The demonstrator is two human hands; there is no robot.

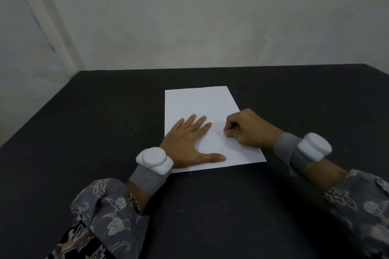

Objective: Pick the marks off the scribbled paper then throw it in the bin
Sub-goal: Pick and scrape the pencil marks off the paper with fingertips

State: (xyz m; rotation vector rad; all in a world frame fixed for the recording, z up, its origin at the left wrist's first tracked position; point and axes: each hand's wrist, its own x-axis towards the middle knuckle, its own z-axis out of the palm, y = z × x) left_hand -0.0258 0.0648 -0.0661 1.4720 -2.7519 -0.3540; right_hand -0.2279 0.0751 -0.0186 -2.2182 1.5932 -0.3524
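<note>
Paper (202,109) lies flat mid-table (84,122); we press our left hand (187,143), fingers spread, to pin it, so our right hand (250,130), fingertips pinched together, can pick specks; no bin visible

The black matte table top (273,206) is flat and bare on the left, on the right and at the near side, so passage is offered there. The white rectangular paper sheet (202,107) is partly covered: its near left part is occupied by the left hand (187,143), pressed flat, and its right edge by the curled right hand (248,130). The far half of the sheet is left free. Passage beyond the table is closed by the pale plaster wall (210,17).
</note>
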